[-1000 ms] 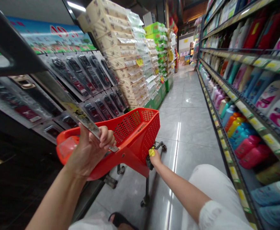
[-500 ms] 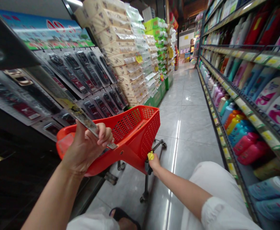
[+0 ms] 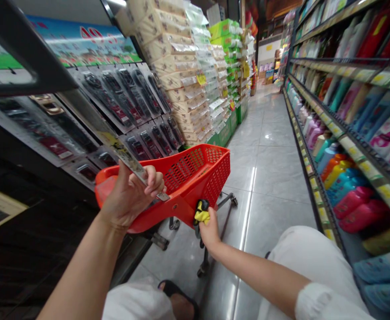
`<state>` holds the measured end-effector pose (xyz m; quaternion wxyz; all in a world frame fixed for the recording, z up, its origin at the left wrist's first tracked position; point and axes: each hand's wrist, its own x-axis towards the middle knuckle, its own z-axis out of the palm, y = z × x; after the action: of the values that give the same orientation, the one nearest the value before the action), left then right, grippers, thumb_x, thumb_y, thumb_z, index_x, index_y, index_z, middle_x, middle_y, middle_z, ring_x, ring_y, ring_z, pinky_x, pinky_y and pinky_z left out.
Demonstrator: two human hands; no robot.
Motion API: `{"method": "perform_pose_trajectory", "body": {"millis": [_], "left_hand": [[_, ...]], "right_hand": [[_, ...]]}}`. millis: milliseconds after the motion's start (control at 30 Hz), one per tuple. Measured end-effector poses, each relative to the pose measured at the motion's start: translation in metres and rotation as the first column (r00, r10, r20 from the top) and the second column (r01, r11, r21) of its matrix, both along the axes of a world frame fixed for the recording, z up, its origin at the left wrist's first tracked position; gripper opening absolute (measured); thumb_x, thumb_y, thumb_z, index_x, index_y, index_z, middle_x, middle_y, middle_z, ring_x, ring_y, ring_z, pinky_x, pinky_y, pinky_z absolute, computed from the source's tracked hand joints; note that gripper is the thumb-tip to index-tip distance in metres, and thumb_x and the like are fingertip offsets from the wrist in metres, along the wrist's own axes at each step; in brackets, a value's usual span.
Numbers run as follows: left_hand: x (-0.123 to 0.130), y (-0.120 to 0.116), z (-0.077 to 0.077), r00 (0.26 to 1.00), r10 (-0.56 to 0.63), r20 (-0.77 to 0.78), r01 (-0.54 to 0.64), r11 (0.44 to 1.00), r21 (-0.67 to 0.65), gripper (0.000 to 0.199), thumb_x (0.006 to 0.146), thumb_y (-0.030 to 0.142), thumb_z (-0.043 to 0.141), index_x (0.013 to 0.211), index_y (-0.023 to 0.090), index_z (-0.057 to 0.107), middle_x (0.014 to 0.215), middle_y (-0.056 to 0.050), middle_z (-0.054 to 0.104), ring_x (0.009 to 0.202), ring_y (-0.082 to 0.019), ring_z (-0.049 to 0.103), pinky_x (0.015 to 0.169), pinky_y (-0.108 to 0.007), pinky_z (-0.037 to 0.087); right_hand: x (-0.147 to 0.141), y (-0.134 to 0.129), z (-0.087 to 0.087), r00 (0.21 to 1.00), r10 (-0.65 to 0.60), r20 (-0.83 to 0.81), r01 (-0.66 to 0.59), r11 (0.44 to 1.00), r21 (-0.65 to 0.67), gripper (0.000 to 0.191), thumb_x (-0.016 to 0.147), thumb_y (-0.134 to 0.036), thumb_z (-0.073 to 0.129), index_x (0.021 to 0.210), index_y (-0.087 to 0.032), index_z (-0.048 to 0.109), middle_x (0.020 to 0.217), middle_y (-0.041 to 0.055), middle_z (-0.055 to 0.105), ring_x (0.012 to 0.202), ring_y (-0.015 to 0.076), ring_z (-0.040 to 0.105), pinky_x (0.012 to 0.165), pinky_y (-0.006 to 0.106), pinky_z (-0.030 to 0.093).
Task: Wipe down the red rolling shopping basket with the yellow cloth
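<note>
A red shopping cart [image 3: 185, 198] with a perforated plastic basket stands in front of me. My left hand [image 3: 131, 191] is closed around the cart's grey metal bar [image 3: 115, 144], which slopes up to a black handle [image 3: 45, 71]. Low beside the basket's outer side, my right hand [image 3: 210, 226] pinches a crumpled yellow cloth [image 3: 202, 216]. The cloth lies against a black part [image 3: 200, 205] by the basket wall. Whether that part is fixed to the cart or held with the cloth, I cannot tell.
Shelves of bottles [image 3: 351, 195] line the right side, close to my knee [image 3: 301, 258]. Packaged belts [image 3: 115, 98] hang on the left rack. Stacked tissue packs [image 3: 178, 75] stand behind the cart. A grey tiled aisle [image 3: 275, 164] runs ahead; cart wheels [image 3: 203, 269] rest on it.
The cart and my left hand have shifted slightly right in view. My right hand with the yellow cloth has moved leftward along the cart's side, and more of the black part now shows.
</note>
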<state>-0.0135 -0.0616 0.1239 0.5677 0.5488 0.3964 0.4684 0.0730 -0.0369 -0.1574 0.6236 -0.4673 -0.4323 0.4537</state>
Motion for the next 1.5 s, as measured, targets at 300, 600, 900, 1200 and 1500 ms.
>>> {"method": "perform_pose_trajectory", "body": {"millis": [300, 600, 900, 1200, 1500], "left_hand": [[-0.002, 0.001, -0.004, 0.999, 0.034, 0.035, -0.033, 0.999, -0.012, 0.064, 0.077, 0.079, 0.045, 0.057, 0.018, 0.052, 0.051, 0.002, 0.039, 0.051, -0.012, 0.040, 0.056, -0.026, 0.042], [-0.003, 0.000, -0.009, 0.998, 0.034, 0.046, -0.034, 0.999, 0.013, 0.065, 0.078, 0.079, 0.040, 0.059, 0.018, 0.050, 0.052, 0.003, 0.039, 0.051, -0.011, 0.040, 0.055, -0.024, 0.041], [-0.011, -0.002, -0.012, 0.997, -0.022, 0.075, 0.019, 0.999, 0.047, 0.065, 0.079, 0.078, 0.039, 0.058, 0.017, 0.049, 0.051, 0.003, 0.041, 0.050, -0.011, 0.042, 0.056, -0.024, 0.044], [-0.027, -0.013, -0.011, 0.994, -0.069, 0.082, 0.066, 0.997, 0.045, 0.065, 0.077, 0.079, 0.043, 0.060, 0.017, 0.052, 0.052, 0.002, 0.043, 0.051, -0.012, 0.042, 0.062, -0.027, 0.046], [-0.043, -0.030, -0.006, 0.997, -0.074, 0.038, 0.073, 0.997, 0.031, 0.067, 0.075, 0.081, 0.042, 0.058, 0.017, 0.050, 0.051, 0.002, 0.041, 0.049, -0.011, 0.039, 0.054, -0.025, 0.040]], "right_hand": [[0.034, 0.025, 0.048, 0.973, 0.138, 0.186, -0.170, 0.971, 0.166, 0.021, 0.058, -0.011, 0.053, 0.074, -0.022, 0.060, 0.078, -0.0008, 0.057, 0.076, 0.0178, 0.056, 0.073, 0.028, 0.046], [0.059, 0.062, 0.106, 0.797, 0.009, 0.604, -0.306, 0.869, 0.390, 0.054, 0.067, -0.007, 0.054, 0.116, -0.027, 0.065, 0.127, 0.0053, 0.059, 0.113, 0.0244, 0.055, 0.097, 0.038, 0.042], [0.060, 0.045, 0.141, 0.528, 0.098, 0.844, -0.498, 0.840, 0.214, 0.047, 0.077, -0.015, 0.054, 0.121, -0.030, 0.065, 0.125, 0.0007, 0.063, 0.108, 0.0190, 0.058, 0.094, 0.030, 0.044], [0.033, -0.009, 0.166, 0.519, 0.045, 0.854, -0.585, 0.747, 0.316, 0.050, 0.077, -0.022, 0.056, 0.126, -0.033, 0.059, 0.117, -0.0017, 0.065, 0.103, 0.0184, 0.060, 0.088, 0.028, 0.047], [0.088, 0.110, 0.089, 0.439, -0.005, 0.898, -0.306, 0.940, 0.154, 0.046, 0.076, -0.015, 0.053, 0.117, -0.029, 0.067, 0.125, 0.0019, 0.064, 0.102, 0.0231, 0.060, 0.088, 0.034, 0.046]]}}
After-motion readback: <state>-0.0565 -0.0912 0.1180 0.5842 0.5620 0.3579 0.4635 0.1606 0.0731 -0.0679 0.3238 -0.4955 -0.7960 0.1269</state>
